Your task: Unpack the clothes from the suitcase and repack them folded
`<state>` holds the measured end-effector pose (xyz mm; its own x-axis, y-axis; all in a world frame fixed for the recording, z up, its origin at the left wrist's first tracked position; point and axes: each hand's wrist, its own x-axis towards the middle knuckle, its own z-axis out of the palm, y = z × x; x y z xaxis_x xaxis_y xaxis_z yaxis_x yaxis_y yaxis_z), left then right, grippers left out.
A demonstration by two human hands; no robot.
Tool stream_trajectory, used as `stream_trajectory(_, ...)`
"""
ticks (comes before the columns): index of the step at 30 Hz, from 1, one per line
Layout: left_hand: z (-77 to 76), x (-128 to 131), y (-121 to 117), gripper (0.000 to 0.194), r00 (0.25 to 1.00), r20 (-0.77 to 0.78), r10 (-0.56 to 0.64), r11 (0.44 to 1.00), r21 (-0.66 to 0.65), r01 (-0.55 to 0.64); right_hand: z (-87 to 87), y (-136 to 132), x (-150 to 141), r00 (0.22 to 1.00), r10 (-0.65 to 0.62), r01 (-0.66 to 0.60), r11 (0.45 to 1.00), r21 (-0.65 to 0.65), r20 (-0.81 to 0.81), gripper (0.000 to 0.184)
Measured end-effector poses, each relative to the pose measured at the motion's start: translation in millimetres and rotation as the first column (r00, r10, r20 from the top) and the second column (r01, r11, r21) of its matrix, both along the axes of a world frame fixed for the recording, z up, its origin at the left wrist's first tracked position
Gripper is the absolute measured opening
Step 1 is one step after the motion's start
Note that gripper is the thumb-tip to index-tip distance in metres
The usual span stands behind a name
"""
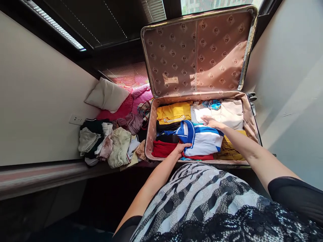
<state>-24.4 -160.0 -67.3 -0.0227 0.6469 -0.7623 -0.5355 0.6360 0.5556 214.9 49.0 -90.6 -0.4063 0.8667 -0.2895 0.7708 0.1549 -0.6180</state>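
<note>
A folded white and blue collared shirt (205, 139) lies over other clothes in the open suitcase (148, 134). My left hand (182, 148) grips it by its near left side, thumb on top below the blue collar and the other fingers mostly hidden. At the shirt's far edge, my right hand (210, 121) rests with fingers stretched out, next to a folded white garment (198, 113). Yellow clothing (174, 112) is at the back left of the case, beige clothing (232, 114) at the back right. Red knitwear (163, 149) shows at the front left, mustard cloth (232, 146) at the front right.
The raised suitcase lid (196, 57) leans back by the window. Left of the case is a heap of clothes (119, 144), with a cushion (108, 95) and pink bedding (140, 95) behind. Walls stand close on both sides; a socket (77, 119) is on the left wall.
</note>
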Motion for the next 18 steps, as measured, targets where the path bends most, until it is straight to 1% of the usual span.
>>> stream_trajectory(2, 0.2, 0, 0, 0.069, 1.000, 0.008, -0.005, 1.000, -0.009, 0.005, -0.8, -4, 12, 0.996, -0.086, 0.085, 0.996, 0.027, 0.040, 0.081)
stream_trajectory(4, 0.0, 0, -1, 0.069, 1.000, 0.011, -0.004, 1.000, -0.008, 0.004, -1.1, -11, 23, 0.970, -0.220, 0.213, 0.974, 0.079, 0.102, 0.089)
stream_trajectory(6, -0.1, 0, 0, 0.069, 1.000, 0.007, 0.000, 1.000, -0.012, 0.000, -0.8, -18, 34, 0.926, -0.348, 0.333, 0.936, 0.116, 0.150, 0.091)
stream_trajectory(8, 0.2, 0, 0, 0.070, 1.000, 0.001, 0.003, 1.000, -0.026, -0.002, 0.3, -23, 44, 0.896, -0.409, 0.396, 0.912, 0.107, 0.175, 0.087)
stream_trajectory(10, 0.9, 0, 1, 0.071, 1.000, 0.004, 0.002, 0.999, -0.032, -0.002, 2.4, -22, 51, 0.895, -0.411, 0.401, 0.912, 0.088, 0.176, 0.080)
stream_trajectory(13, 2.0, 0, 1, 0.076, 1.000, 0.016, 0.007, 0.999, -0.036, -0.006, 7.1, -10, 53, 0.902, -0.404, 0.390, 0.914, 0.112, 0.155, 0.066)
stream_trajectory(16, 1.5, -1, 1, 0.075, 1.000, 0.021, 0.004, 0.999, -0.049, -0.003, 11.8, 12, 45, 0.921, -0.373, 0.354, 0.921, 0.163, 0.110, 0.050)
stream_trajectory(18, -0.1, -1, 0, 0.070, 1.000, 0.019, -0.001, 0.999, -0.043, 0.002, 14.4, 25, 37, 0.947, -0.315, 0.296, 0.933, 0.206, 0.062, 0.041)
